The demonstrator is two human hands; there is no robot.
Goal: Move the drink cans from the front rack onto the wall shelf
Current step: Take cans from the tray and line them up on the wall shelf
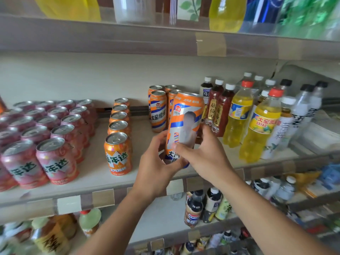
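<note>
Centre frame, both hands grip one tall orange can (184, 124), tilted, just above the shelf (95, 173) front edge. Left hand (158, 162) wraps its lower left side; right hand (204, 153) fingers cross its base, hiding the lower label. Behind it, four matching cans (158, 111), partly blocked. Pink cans (55, 159) cut off at left edge; bottles (257, 129) at right, blurred.

Glossy metal can (184, 124); clear plastic bottles (261, 126).
</note>
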